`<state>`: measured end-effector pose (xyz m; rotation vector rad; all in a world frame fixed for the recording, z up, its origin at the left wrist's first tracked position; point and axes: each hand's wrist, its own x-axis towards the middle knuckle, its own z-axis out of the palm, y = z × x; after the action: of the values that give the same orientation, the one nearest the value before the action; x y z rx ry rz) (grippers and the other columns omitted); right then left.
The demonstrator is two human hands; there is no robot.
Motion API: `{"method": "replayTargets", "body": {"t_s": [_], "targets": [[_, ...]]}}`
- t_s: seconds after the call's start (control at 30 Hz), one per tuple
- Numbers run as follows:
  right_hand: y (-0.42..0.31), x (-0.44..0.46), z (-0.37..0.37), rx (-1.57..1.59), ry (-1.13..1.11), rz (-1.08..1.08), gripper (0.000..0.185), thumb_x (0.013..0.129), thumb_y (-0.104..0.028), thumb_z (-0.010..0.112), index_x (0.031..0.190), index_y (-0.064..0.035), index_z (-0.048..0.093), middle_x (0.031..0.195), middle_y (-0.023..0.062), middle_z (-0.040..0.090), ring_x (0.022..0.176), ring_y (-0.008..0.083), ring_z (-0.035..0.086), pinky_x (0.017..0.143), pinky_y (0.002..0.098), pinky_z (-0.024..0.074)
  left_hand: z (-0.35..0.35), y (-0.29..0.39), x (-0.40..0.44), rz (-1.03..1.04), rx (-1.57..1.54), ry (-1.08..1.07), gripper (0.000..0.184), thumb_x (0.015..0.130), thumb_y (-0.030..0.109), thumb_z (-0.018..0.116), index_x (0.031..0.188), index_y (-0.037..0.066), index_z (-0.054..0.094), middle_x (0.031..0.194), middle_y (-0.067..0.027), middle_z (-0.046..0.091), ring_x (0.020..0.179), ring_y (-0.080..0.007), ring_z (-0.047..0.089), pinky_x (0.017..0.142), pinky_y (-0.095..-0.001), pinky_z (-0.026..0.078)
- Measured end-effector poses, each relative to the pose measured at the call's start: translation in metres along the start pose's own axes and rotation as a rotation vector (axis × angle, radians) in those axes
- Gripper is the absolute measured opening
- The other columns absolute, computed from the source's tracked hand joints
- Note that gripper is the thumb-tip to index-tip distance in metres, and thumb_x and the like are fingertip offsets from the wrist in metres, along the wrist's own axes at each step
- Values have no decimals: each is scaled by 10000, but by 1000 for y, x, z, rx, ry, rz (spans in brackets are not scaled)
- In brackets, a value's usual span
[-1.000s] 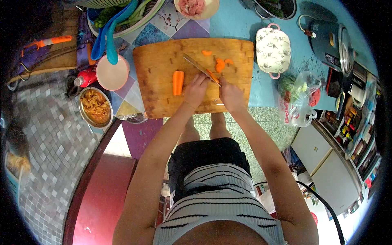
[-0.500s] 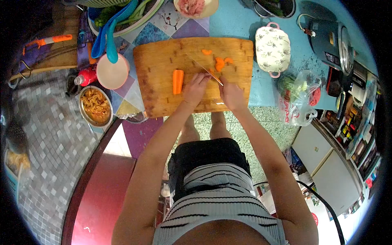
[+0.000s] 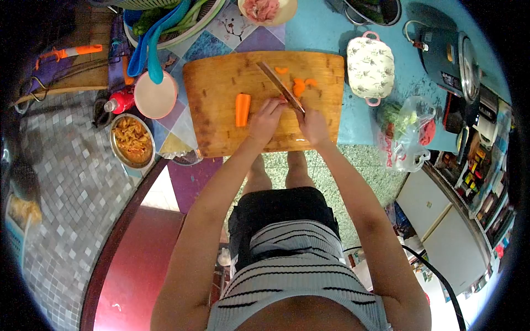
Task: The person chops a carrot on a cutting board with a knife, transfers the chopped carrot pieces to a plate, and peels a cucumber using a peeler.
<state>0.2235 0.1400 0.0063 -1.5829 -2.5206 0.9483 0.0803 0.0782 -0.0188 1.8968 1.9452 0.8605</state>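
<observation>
My right hand (image 3: 314, 127) is closed around the handle of a kitchen knife (image 3: 276, 80), its blade slanting up and left over the wooden cutting board (image 3: 212, 71). Just left of the blade, my left hand (image 3: 265, 120) rests on the board with fingers pressed together on a piece of carrot, most of it hidden under them. A larger carrot chunk (image 3: 242, 110) lies to the left of that hand. Beyond the knife are several cut carrot slices (image 3: 298, 87), with one slice (image 3: 281, 70) lying farther back.
Left of the board stand a pink-rimmed bowl (image 3: 155, 95) and a metal bowl of food (image 3: 132, 142). A bowl of raw meat (image 3: 261, 11) sits behind it. On the right are a patterned dish (image 3: 370, 68), a plastic bag with vegetables (image 3: 406, 132) and a dark appliance (image 3: 444, 60).
The knife blade has tilted, so its flat side now shows more broadly. Both hands stay at nearly the same place on the board, and the whole view has shifted slightly.
</observation>
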Motion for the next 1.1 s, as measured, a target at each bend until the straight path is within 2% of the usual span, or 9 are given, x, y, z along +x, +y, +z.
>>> {"method": "replayTargets", "body": {"t_s": [0.1,0.3,0.37,0.4,0.57,0.7,0.77,1.0,1.1], "targets": [[-3,-1,-13,-10,-77,72,198,810,-152,512,966,-37,547,639,231,572,623,395,577,577,470,476,2,-1,1,1,33,-4,180,724,80,546,891,56,608,941,-20,565,898,-177,543,690,-265,498],[-16,-13,-28,-154,-40,-75,148,813,-141,505,930,-53,531,642,212,578,620,394,575,559,467,469,4,2,2,-40,39,33,181,723,77,539,889,57,609,936,-14,568,899,-169,547,671,-269,503],[-15,-10,-17,-150,-166,111,147,817,-146,501,926,-53,529,643,207,579,615,398,573,552,478,463,3,1,1,-41,51,20,185,726,77,536,894,56,609,940,-13,568,908,-168,546,673,-269,503],[-16,-7,-13,-148,-172,113,147,817,-146,501,926,-53,529,643,207,579,615,398,573,552,478,463,0,2,0,-40,34,1,195,725,75,533,905,55,606,949,-14,567,920,-171,545,683,-271,503],[-9,1,-5,3,-65,54,209,828,-156,496,1009,-54,517,647,211,580,629,396,579,555,486,461,-2,-3,-3,-8,-17,-16,222,723,70,524,933,55,599,972,-18,565,946,-185,540,715,-279,504],[-13,-10,-23,8,-58,53,199,830,-163,494,989,-47,523,653,218,577,638,394,583,557,488,461,1,-1,-3,-19,-28,-30,226,723,67,521,935,60,598,973,-21,564,948,-191,539,721,-281,504],[-22,-14,-30,-78,-188,80,186,832,-170,489,948,-35,545,676,218,585,641,392,583,559,488,462,0,-1,-1,-33,-20,-31,221,728,65,520,935,62,599,969,-20,564,943,-191,540,717,-281,504],[-11,0,2,-74,-158,73,199,832,-174,493,962,-31,539,698,221,592,652,392,585,572,484,470,-3,-4,-4,-46,-47,-80,242,704,38,580,943,64,604,943,-47,571,935,-221,549,762,-315,491],[-9,-1,-6,22,-14,11,206,828,-172,495,986,-43,529,698,222,592,668,394,587,593,490,471,-5,-4,-4,-40,-79,-70,247,706,34,570,949,62,602,944,-53,570,929,-226,552,761,-318,491]]}}
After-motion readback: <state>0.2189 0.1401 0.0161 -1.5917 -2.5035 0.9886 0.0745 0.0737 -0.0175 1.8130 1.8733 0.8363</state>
